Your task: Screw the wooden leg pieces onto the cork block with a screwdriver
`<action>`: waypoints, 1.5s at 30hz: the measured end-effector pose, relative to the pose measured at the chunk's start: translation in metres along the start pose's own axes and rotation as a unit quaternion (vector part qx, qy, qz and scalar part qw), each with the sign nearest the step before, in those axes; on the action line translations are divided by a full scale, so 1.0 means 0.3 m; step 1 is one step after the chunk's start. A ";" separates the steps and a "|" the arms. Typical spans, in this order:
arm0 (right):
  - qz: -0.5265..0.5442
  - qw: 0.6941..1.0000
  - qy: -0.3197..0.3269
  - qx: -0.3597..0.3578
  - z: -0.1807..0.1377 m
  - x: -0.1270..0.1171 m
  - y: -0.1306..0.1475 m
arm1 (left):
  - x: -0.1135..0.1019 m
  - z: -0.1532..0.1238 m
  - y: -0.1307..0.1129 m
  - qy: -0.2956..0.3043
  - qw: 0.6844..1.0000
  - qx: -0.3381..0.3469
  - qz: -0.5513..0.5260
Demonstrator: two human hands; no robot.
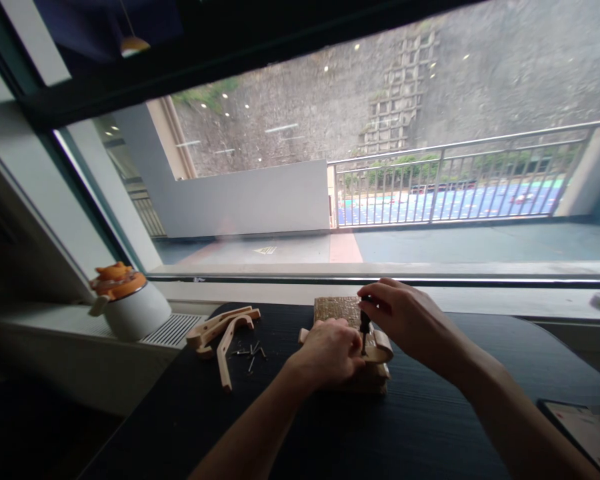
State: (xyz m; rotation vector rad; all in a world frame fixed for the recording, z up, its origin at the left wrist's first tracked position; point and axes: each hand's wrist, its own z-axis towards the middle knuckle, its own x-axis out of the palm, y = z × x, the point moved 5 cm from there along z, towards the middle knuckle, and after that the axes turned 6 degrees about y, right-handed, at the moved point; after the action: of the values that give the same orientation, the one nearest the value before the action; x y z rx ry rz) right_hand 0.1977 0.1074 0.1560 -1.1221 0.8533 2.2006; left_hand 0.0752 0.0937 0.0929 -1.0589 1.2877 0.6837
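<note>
My right hand [400, 313] grips the dark handle of a screwdriver [365, 327], which stands nearly upright with its tip down at a pale, curved wooden piece [381, 348]. Closed around part of the same wooden piece, my left hand [330, 350] presses down beside the screwdriver's shaft. Under both hands lies a small block with a woven top [336, 308], partly hidden by my left hand. Whether a screw sits under the tip is too small to tell. To the left are several curved wooden pieces [225, 350] and several loose screws [253, 352].
All this rests on a dark table [420, 427]. A white pot with an orange lid [135, 310] stands on the sill at left. A phone-like device [580, 430] lies at the right edge. Beyond the table is a large window with a railing [440, 187] outside.
</note>
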 end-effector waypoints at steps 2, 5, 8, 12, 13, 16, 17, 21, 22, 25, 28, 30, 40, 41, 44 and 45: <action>-0.001 1.000 -0.002 0.005 0.001 0.002 -0.004 | 0.001 0.000 0.000 0.000 1.000 0.001 0.000; 0.031 0.999 0.015 -0.017 -0.002 0.010 0.019 | 0.001 0.001 -0.002 -0.009 1.000 0.008 -0.002; 0.066 0.996 0.040 -0.049 -0.009 0.013 0.056 | -0.003 0.000 -0.005 -0.024 1.000 0.016 -0.003; 0.068 0.996 0.046 -0.047 -0.012 0.005 0.063 | -0.004 -0.001 -0.006 -0.025 1.000 0.013 -0.010; 0.063 0.996 0.042 -0.042 -0.011 0.001 0.057 | -0.003 -0.002 -0.006 -0.024 1.000 0.014 -0.013; 0.038 0.999 0.024 -0.022 -0.007 -0.012 0.033 | -0.001 -0.001 -0.005 -0.023 0.999 0.020 -0.013; 0.029 0.999 0.020 -0.013 -0.006 -0.015 0.026 | -0.001 -0.001 -0.005 -0.024 0.999 0.021 -0.010; -0.001 0.999 0.014 0.032 -0.003 -0.013 0.011 | 0.000 0.000 -0.003 -0.022 1.000 0.017 -0.007; -0.005 0.999 0.014 0.034 -0.003 -0.010 0.013 | 0.000 0.000 -0.003 -0.021 1.000 0.013 -0.009; 0.002 1.000 0.022 0.019 -0.006 0.000 0.032 | -0.001 -0.001 -0.004 -0.019 1.000 0.008 -0.013; 0.026 0.999 0.039 -0.006 -0.012 0.008 0.057 | -0.005 -0.003 -0.010 -0.026 0.999 0.012 -0.016; 0.047 0.997 0.052 -0.025 -0.015 0.011 0.072 | -0.009 -0.004 -0.013 -0.030 0.999 0.009 -0.015; 0.011 0.999 0.029 0.014 -0.009 -0.015 0.019 | -0.003 -0.002 -0.008 -0.029 0.999 0.011 -0.017; 0.002 0.999 0.028 0.023 -0.008 -0.016 0.013 | -0.002 -0.002 -0.008 -0.026 0.999 0.011 -0.018; -0.011 0.999 0.028 0.035 -0.009 -0.011 0.008 | -0.003 -0.003 -0.008 -0.028 0.999 0.013 -0.012; -0.008 0.999 0.028 0.030 -0.010 -0.008 0.012 | -0.002 -0.003 -0.008 -0.032 0.999 0.014 -0.010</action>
State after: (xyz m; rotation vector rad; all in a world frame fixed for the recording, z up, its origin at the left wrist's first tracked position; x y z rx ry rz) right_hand 0.1981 0.1025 0.1576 -1.1620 0.9246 2.1246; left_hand 0.0769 0.0920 0.0942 -1.0181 1.2264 0.6782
